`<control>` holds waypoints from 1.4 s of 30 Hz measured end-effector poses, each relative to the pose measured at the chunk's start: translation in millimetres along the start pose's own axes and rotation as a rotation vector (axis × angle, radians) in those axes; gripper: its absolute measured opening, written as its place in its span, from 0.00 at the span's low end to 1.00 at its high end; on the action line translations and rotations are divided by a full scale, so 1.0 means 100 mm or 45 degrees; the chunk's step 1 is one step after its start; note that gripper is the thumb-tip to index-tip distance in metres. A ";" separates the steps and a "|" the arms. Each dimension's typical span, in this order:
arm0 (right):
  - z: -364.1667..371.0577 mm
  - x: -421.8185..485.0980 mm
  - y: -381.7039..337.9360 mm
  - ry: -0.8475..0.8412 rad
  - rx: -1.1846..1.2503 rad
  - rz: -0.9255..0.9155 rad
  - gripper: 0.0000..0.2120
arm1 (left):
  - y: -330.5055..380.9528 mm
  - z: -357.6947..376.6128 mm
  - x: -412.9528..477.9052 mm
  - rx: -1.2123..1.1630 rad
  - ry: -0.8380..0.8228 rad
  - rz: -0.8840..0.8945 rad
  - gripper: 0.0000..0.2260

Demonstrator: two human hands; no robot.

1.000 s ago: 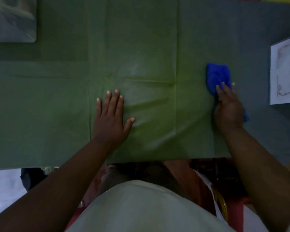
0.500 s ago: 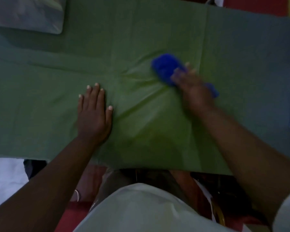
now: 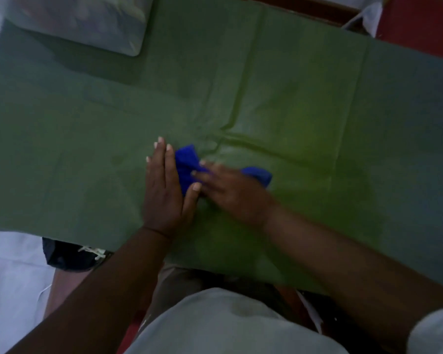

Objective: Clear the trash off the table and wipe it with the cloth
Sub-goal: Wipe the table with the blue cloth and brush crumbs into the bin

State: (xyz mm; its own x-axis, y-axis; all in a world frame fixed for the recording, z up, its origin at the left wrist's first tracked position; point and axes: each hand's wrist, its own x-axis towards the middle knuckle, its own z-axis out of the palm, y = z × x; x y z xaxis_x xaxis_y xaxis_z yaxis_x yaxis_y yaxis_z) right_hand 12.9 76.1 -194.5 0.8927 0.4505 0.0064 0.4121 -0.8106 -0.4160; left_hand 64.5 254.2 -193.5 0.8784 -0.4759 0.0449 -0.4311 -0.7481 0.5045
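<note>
My left hand (image 3: 164,192) lies flat on the table (image 3: 304,93), fingers straight and together, and my right hand (image 3: 232,191), fingers stretched out, presses the blue cloth (image 3: 187,163) down near the table's middle, right beside my left hand.

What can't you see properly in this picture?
- Head view: middle of the blue cloth, hidden under the right hand.
- Head view: the right hand's fingers, motion-blurred; pressing or gripping is unclear.
- Head view: pale object at top left, blurred and cut by the top edge.
</note>
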 end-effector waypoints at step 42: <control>-1.12 -0.41 1.87 0.295 0.007 0.545 0.19 | 0.67 0.37 0.65 0.338 -0.262 0.116 0.32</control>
State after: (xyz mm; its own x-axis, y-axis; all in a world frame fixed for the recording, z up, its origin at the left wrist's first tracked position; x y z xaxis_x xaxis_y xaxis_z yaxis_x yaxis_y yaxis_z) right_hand 73.5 -135.9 -170.2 0.9992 -0.0183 0.0357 -0.0011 -0.9027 -0.4303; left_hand 84.7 155.5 -188.8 0.7856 -0.6090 -0.1089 -0.5680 -0.7798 0.2633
